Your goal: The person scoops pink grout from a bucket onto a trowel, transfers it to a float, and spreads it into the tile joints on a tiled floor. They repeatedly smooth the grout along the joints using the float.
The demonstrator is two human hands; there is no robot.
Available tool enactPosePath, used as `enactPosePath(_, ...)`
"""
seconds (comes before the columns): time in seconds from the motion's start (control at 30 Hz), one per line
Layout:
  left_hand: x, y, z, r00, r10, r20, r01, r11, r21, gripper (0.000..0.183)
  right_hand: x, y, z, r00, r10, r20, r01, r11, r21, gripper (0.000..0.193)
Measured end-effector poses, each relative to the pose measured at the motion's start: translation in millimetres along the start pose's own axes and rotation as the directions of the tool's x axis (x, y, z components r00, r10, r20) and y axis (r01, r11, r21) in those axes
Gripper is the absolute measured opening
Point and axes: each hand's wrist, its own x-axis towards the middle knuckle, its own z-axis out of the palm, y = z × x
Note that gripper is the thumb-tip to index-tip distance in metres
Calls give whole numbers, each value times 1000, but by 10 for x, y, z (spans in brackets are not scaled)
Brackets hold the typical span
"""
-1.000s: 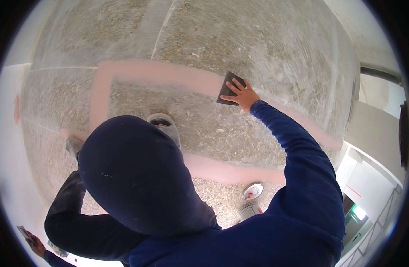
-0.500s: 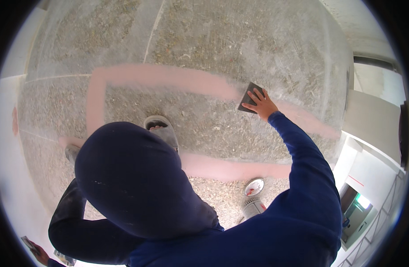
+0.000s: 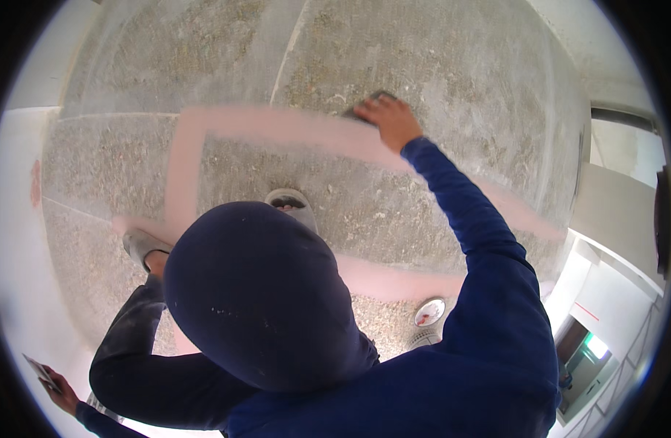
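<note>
Grey floor; right hand clasping dark block, left hand gripping flat tool.

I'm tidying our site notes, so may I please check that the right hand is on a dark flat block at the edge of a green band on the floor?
The floor band is pink, not green, as the head view shows. The right hand is on the dark flat block at the band's edge.
</note>
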Motion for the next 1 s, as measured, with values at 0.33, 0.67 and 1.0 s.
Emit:
enactPosePath(0.33,-592,-2219,5499,870,-285,403,333,941,-53,67,-125,-361,-1734,956,107,-273,69,823,564,61)
enactPosePath(0.67,-1834,-2856,7515,645,-450,618,644,756,-121,41,-42,-1386,-2210,943,-205,-264,207,978,-19,60)
enactPosePath(1.0,-2071,-2949,7556,712,-296,637,419,907,-47,35,-6,-1330,-1941,952,-233,-200,248,967,51,58)
